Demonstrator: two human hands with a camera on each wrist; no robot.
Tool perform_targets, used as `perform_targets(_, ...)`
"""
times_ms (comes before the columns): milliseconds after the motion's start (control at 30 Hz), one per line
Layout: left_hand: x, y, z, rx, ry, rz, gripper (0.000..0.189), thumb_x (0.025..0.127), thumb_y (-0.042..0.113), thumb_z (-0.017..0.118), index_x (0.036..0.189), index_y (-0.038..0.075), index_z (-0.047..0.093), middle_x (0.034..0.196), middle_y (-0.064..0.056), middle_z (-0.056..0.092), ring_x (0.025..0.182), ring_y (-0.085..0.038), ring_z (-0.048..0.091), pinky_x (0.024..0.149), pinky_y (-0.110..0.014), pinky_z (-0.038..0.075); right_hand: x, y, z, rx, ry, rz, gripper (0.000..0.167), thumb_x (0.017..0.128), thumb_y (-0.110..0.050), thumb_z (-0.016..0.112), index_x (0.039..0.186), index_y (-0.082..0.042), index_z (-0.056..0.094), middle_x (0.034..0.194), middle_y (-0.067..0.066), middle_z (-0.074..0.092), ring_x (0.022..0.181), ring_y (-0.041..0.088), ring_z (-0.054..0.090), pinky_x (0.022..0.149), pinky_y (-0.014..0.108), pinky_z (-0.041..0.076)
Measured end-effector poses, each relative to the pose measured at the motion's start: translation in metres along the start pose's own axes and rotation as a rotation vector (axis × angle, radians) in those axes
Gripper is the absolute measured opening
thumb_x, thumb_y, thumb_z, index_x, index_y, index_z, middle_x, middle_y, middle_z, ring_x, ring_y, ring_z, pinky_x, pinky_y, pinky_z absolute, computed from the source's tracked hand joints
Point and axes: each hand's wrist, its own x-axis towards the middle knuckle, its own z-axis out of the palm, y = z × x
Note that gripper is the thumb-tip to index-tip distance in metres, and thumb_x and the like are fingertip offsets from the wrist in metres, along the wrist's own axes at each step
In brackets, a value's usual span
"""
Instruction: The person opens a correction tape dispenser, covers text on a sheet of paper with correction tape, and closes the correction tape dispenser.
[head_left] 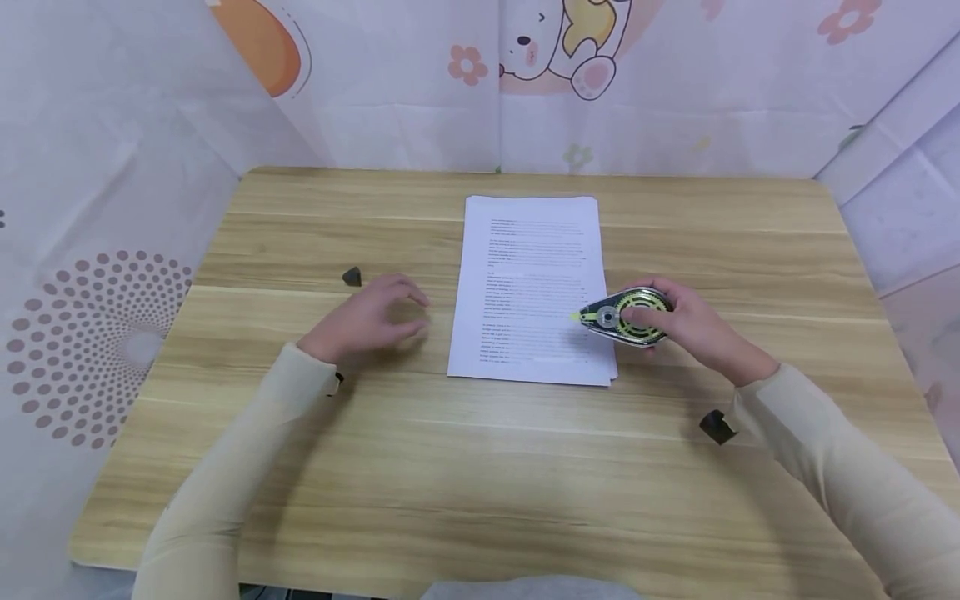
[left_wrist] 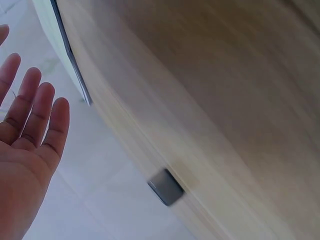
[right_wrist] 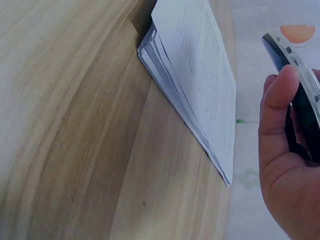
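My right hand [head_left: 697,332] grips a black and yellow-green correction tape [head_left: 633,317], its thumb across the round body. The yellow tip points left over the lower right part of a stack of printed paper [head_left: 525,292]. Seen from the right wrist, the correction tape [right_wrist: 304,100] is held up between thumb and fingers, apart from the stack's loose page edges [right_wrist: 172,95]. To the left of the paper hovers my left hand [head_left: 367,317], holding nothing. In the left wrist view its fingers [left_wrist: 35,107] are spread and slightly bent, palm showing.
The sheets lie on a wood-grain table [head_left: 480,492]. A small dark piece [head_left: 352,276] is just beyond my left hand. Near my right sleeve shows another dark piece [head_left: 717,427]. A patterned cloth [head_left: 375,83] hangs behind the table's far edge.
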Motion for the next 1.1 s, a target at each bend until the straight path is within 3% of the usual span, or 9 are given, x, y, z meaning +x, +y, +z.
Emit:
perform_targets(300,-0.014,-0.018,-0.014,-0.067,0.105,-0.149,0.028,0.085,0.025,0.067,0.107,0.008,0.064,0.115,-0.006,0.061,0.110,-0.027,0.051,0.097,-0.043,0.040,0.002,0.000,0.001,0.098,-0.014,-0.003,0.048,0.092,-0.029,0.058,0.129,-0.005,0.040,0.101,0.004,0.058,0.073,0.012,0.059,0.061,0.031,0.054)
perform_targets(600,-0.024,-0.047,-0.029,-0.174,0.165,-0.332,0.034,0.087,0.023,0.065,0.116,0.006,0.061,0.120,-0.010,0.056,0.111,-0.026,0.051,0.097,-0.045,0.040,0.004,0.000,0.003,0.228,-0.040,-0.032,0.036,0.093,-0.022,0.057,0.123,-0.007,0.045,0.101,0.002,0.057,0.074,0.010,0.058,0.056,0.029,0.052)
perform_targets(733,-0.024,-0.057,-0.033,-0.164,0.159,-0.376,0.036,0.087,0.024,0.065,0.118,0.007,0.060,0.125,-0.011,0.053,0.114,-0.028,0.048,0.097,-0.047,0.040,0.004,0.000,0.003,0.275,-0.050,-0.046,0.032,0.093,-0.020,0.057,0.120,-0.008,0.045,0.097,-0.001,0.059,0.071,0.010,0.058,0.055,0.027,0.052)
perform_targets(967,-0.023,-0.069,-0.035,-0.129,0.121,-0.457,0.048,0.087,0.025,0.065,0.127,0.004,0.051,0.133,-0.017,0.043,0.119,-0.035,0.044,0.096,-0.052,0.040,0.006,0.003,0.004,0.489,-0.114,-0.114,0.025,0.093,-0.008,0.054,0.116,-0.001,0.047,0.096,0.002,0.061,0.071,0.010,0.058,0.051,0.025,0.050)
perform_targets(1100,-0.022,-0.074,-0.037,-0.118,0.090,-0.502,0.051,0.088,0.026,0.063,0.131,0.004,0.047,0.133,-0.017,0.043,0.121,-0.034,0.044,0.098,-0.051,0.039,0.006,0.004,0.003,0.533,-0.130,-0.110,0.021,0.094,-0.008,0.051,0.115,-0.004,0.047,0.095,0.002,0.061,0.072,0.010,0.058,0.052,0.024,0.050)
